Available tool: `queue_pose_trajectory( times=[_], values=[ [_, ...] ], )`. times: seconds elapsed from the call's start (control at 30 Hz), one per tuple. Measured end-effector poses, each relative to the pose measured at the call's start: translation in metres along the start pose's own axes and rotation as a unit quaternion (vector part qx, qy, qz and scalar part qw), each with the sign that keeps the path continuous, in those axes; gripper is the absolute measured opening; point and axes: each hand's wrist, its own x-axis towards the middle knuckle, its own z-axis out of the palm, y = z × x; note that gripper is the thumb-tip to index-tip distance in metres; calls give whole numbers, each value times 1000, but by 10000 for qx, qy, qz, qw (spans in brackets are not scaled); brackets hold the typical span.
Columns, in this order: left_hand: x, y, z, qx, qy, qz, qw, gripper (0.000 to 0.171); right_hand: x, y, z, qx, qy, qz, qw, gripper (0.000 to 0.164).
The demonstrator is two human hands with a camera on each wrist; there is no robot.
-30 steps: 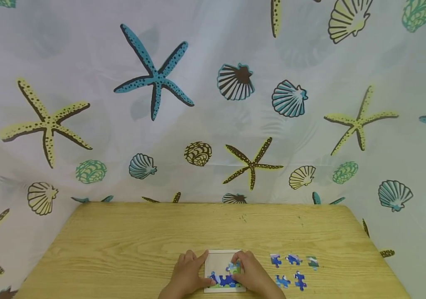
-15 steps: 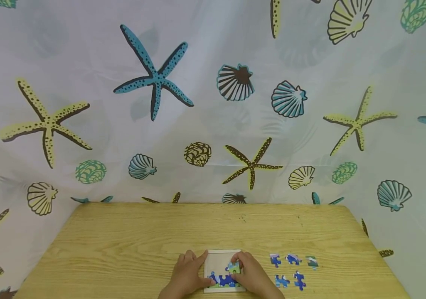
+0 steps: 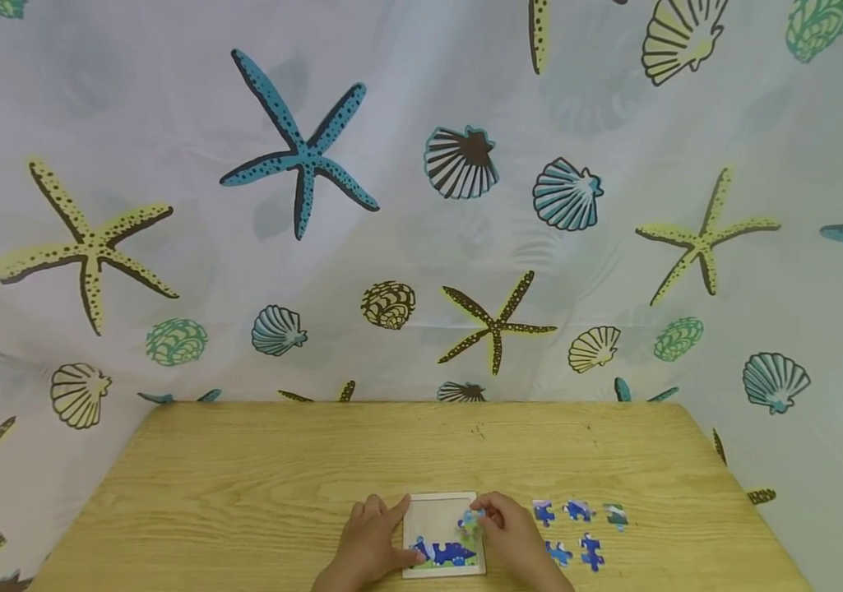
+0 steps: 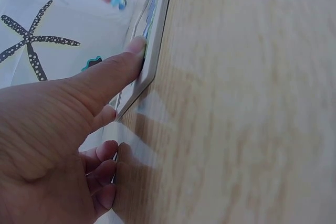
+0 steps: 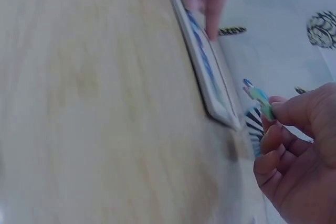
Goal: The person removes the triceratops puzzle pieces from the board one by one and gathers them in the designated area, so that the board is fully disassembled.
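In the head view a square puzzle tray (image 3: 443,497) with a pale rim lies near the table's front, with blue and green joined puzzle pieces (image 3: 452,554) along its lower side. My left hand (image 3: 369,538) rests at its left edge; the straight thumb presses on the lower left and the index finger touches the upper left corner. My right hand (image 3: 513,534) pinches a green and light-blue puzzle piece (image 3: 470,521) between thumb and fingertips over the tray's right side. The right wrist view shows this puzzle piece (image 5: 260,98) tilted and lifted clear of the tray (image 5: 202,69).
Several loose puzzle pieces lie on the wooden table (image 3: 243,485) right of the tray, among them a blue one (image 3: 591,552) and a green-grey one (image 3: 616,515). A white curtain (image 3: 391,247) printed with starfish and shells surrounds the table's back and sides.
My right hand has pulled the green puzzle piece up and away from the joined pieces, shifting slightly right and turning it. My left hand stays in place on the tray.
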Motion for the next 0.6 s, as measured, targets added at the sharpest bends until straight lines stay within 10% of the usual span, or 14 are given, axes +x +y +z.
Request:
queue_pose_trajectory(
  times=[0.6],
  values=[
    [0, 1, 2, 7, 118, 56, 9999, 86, -60, 69, -131, -643, 813, 1656, 9807, 18]
  ],
)
